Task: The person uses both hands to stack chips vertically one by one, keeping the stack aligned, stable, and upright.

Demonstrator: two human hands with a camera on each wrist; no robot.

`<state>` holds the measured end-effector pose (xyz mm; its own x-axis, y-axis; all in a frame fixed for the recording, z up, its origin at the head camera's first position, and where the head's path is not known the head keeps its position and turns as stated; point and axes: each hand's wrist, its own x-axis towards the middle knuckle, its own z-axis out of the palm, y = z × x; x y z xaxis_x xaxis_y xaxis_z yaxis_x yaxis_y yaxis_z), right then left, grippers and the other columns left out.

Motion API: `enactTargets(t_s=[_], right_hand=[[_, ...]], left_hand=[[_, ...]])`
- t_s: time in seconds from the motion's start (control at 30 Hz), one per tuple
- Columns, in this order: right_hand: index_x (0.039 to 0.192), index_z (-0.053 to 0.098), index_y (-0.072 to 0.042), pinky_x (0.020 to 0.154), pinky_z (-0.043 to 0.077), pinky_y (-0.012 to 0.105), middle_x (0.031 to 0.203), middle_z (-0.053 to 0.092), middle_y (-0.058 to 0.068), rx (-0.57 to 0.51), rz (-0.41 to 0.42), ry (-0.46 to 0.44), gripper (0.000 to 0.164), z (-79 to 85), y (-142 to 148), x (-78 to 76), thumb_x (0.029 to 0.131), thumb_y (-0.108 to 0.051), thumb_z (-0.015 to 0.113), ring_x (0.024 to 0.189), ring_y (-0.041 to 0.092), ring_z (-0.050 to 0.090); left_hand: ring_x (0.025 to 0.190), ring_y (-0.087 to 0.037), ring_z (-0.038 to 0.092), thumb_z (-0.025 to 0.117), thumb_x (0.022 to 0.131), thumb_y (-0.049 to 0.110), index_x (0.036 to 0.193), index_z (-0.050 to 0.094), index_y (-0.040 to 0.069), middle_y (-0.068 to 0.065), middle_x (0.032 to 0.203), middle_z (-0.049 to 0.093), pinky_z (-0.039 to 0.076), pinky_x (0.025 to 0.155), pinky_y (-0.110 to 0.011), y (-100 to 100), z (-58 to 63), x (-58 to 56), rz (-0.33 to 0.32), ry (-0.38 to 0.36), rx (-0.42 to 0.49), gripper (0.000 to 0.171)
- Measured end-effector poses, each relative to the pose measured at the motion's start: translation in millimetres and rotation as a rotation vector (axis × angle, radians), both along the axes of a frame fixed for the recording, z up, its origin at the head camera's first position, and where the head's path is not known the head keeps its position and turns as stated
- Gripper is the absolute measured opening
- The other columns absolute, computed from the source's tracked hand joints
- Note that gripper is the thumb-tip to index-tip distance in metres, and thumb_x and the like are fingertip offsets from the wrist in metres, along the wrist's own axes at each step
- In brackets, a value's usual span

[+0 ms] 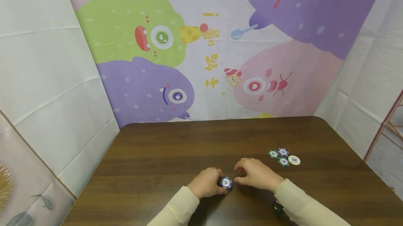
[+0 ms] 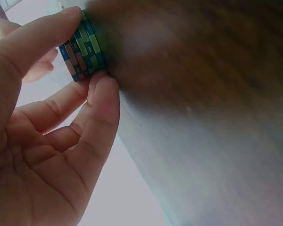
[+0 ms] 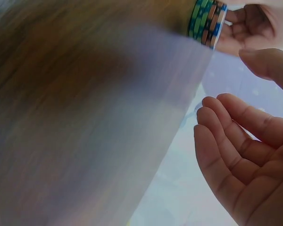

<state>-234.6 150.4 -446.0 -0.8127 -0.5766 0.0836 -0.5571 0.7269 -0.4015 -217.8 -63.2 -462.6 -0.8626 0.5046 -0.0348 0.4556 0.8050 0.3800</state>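
Observation:
A short stack of poker chips (image 1: pixel 225 183) stands on the table, its top chip blue and white with a 10. My left hand (image 1: pixel 206 183) pinches the stack between thumb and fingers. From the left wrist view, the edges of the stacked chips (image 2: pixel 85 47) show green, orange and dark blue bands. Just to the right of the stack, my right hand (image 1: pixel 256 173) hovers with loosely bent fingers and nothing in them. A gap between its thumb and fingers (image 3: pixel 217 155) shows in the right wrist view.
Farther back on the right lie several loose chips: green ones (image 1: pixel 283 162), a blue one (image 1: pixel 283 152) and a pale one marked 50 (image 1: pixel 294 160). The brown wooden table (image 1: pixel 176 142) meets a cartoon-printed backdrop (image 1: pixel 204 96) at its far edge.

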Motion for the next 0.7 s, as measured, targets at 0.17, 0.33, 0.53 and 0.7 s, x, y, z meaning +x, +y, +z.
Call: enactTargets(t_s=[0.17, 0.33, 0.53, 0.7], right_hand=[[0.103, 0.070, -0.007, 0.074, 0.053, 0.032, 0.096, 0.067, -0.001, -0.002, -0.048, 0.039, 0.031, 1.6, 15.4, -0.7, 0.082, -0.029, 0.077, 0.085, 0.014, 0.063], [0.104, 0.070, -0.007, 0.073, 0.052, 0.032, 0.097, 0.068, 0.000, -0.007, -0.107, 0.048, 0.034, 1.8, 35.2, -2.7, 0.081, -0.030, 0.078, 0.084, 0.013, 0.063], [0.108, 0.068, -0.003, 0.075, 0.053, 0.036, 0.099, 0.068, 0.002, -0.033, -0.169, 0.040, 0.037, 2.9, 62.1, -5.8, 0.082, -0.028, 0.078, 0.087, 0.015, 0.064], [0.112, 0.067, 0.000, 0.078, 0.054, 0.041, 0.108, 0.068, 0.009, -0.050, -0.228, 0.017, 0.040, 3.1, 85.5, -7.5, 0.084, -0.028, 0.076, 0.093, 0.022, 0.065]], left_hand=[[0.071, -0.003, 0.053, 0.084, 0.073, 0.029, 0.096, 0.068, 0.011, 0.006, 0.082, 0.064, 0.045, 0.065, -0.020, -0.6, 0.3, 0.4, -0.001, 0.021, -0.006, 0.033], [0.071, -0.003, 0.052, 0.085, 0.073, 0.029, 0.096, 0.068, 0.011, 0.006, 0.081, 0.063, 0.045, 0.065, -0.020, -0.8, 0.1, 0.4, -0.004, 0.031, -0.002, 0.034], [0.071, -0.003, 0.052, 0.085, 0.073, 0.029, 0.097, 0.069, 0.011, 0.006, 0.081, 0.063, 0.045, 0.066, -0.020, -1.0, -1.7, -0.6, -0.005, 0.039, 0.000, 0.034], [0.072, -0.004, 0.053, 0.085, 0.072, 0.029, 0.097, 0.069, 0.011, 0.006, 0.082, 0.064, 0.046, 0.067, -0.021, -1.2, -2.3, -0.9, -0.006, 0.047, -0.002, 0.035]])
